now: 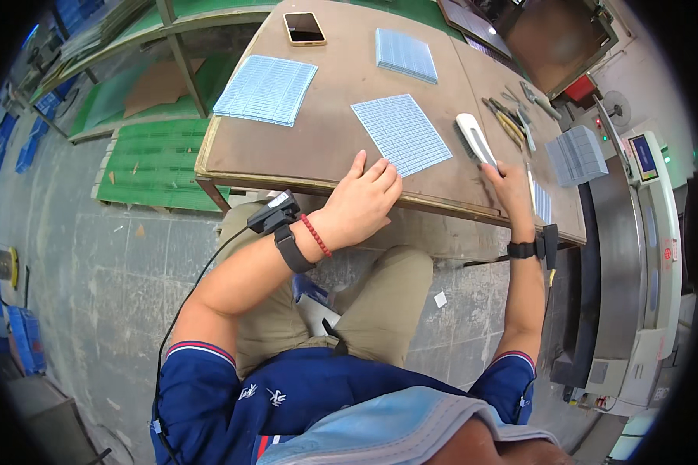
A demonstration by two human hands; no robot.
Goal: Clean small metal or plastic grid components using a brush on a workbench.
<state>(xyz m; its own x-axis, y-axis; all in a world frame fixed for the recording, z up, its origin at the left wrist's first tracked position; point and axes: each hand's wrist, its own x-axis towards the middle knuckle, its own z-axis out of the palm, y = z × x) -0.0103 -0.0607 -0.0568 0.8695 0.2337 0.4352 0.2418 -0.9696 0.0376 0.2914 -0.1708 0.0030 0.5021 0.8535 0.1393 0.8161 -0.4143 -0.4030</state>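
Note:
A light blue sheet with a fine grid [402, 134] lies flat on the table in front of me. My left hand [362, 198] rests at its near edge, fingers stretched out and fingertips touching the sheet's corner. In my right hand [512, 194] is a white-handled brush [477, 140], gripped at its near end. Dark bristles show along the brush's left side, and it is apart from the sheet. To the left lies a stack of similar blue sheets [267, 89]; another blue stack [406, 55] sits farther back.
Pliers and other hand tools [512, 122] lie right of the brush. A phone [304, 29] rests at the table's far left. More gridded pieces [576, 156] stand at the right edge, near a grey machine [650, 256]. A green pallet [151, 164] is on the floor.

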